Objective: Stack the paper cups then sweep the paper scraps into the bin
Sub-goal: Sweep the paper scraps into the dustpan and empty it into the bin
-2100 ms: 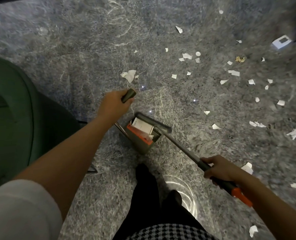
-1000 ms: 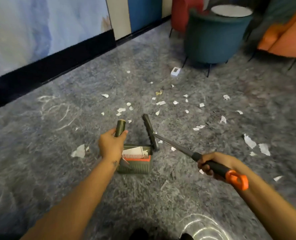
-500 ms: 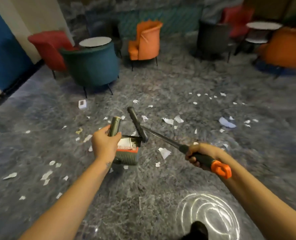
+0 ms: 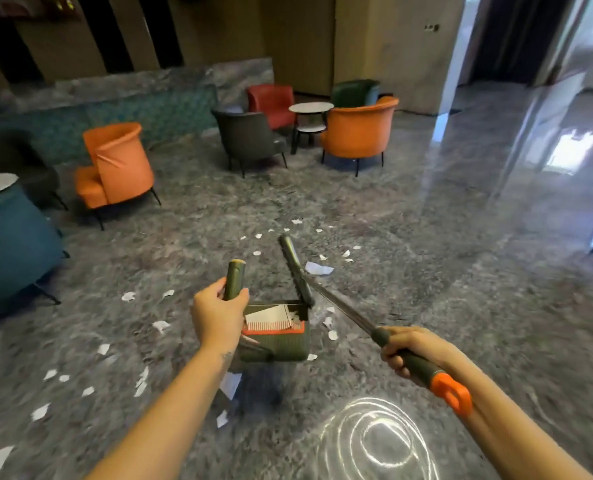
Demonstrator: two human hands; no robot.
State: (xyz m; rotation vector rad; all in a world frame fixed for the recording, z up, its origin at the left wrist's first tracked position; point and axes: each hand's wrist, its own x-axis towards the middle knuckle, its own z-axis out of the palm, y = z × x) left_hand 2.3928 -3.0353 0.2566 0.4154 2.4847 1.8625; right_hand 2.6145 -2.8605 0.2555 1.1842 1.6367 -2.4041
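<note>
Grey marbled floor (image 4: 444,271) carries white paper scraps (image 4: 317,268), scattered ahead of the person and off to the left. The left hand (image 4: 219,317) is curled tight round the dark green handle (image 4: 235,277) of the dustpan (image 4: 281,346). The handle stands nearly upright, and its top end pokes out above the fist and leans slightly away. The pan sits just below and right of that hand with its mouth turned up toward the camera. An orange rim, a white comb and some paper show inside it, and its shadow lies on the floor beneath.

The right hand (image 4: 409,351) is clamped round the dark grip of the broom (image 4: 340,308), just ahead of the orange loop at its butt. The broom's long axis runs from lower right up to the left, and its metal shaft meets the head (image 4: 295,268) by the pan's far right corner. The narrow head lies across the shaft, pointing away from the person toward the far scraps. Orange, red and grey chairs (image 4: 118,164) stand farther back.
</note>
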